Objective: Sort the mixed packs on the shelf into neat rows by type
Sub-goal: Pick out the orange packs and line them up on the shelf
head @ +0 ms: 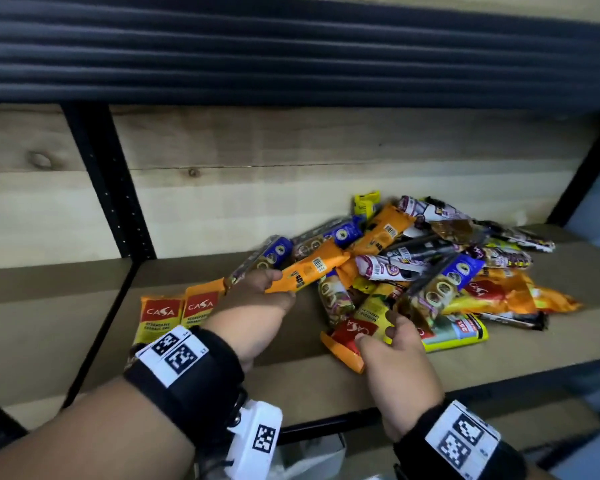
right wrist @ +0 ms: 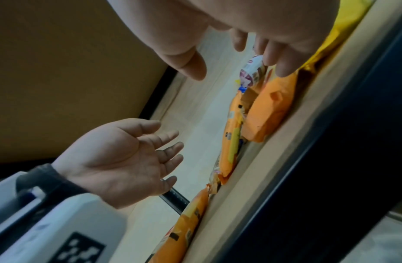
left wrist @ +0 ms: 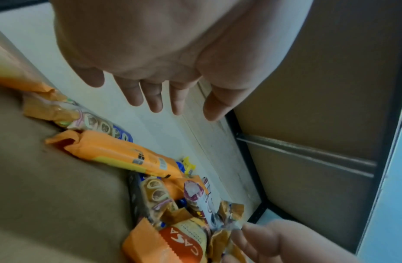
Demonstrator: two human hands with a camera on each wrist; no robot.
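On the shelf [head: 194, 368], the left hand [head: 257, 306] hovers with fingers spread and straight, holding nothing, over an orange pack [head: 309, 271] whose long axis runs from near-left up to far-right. The right hand [head: 392, 355], fingers loose, touches a Casa pack [head: 352, 336] at the pile [head: 430, 268]. Two Casa packs [head: 177, 315] lie side by side at left, pointing away.

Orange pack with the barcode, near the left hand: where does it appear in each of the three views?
Head: orange pack at centre, slanted, its lower end at the left hand.
Left wrist: left of centre, below the open fingers.
Right wrist: likely the long pack seen edge-on, right of centre.
Shared landmark: the pale wooden back wall behind the packs.
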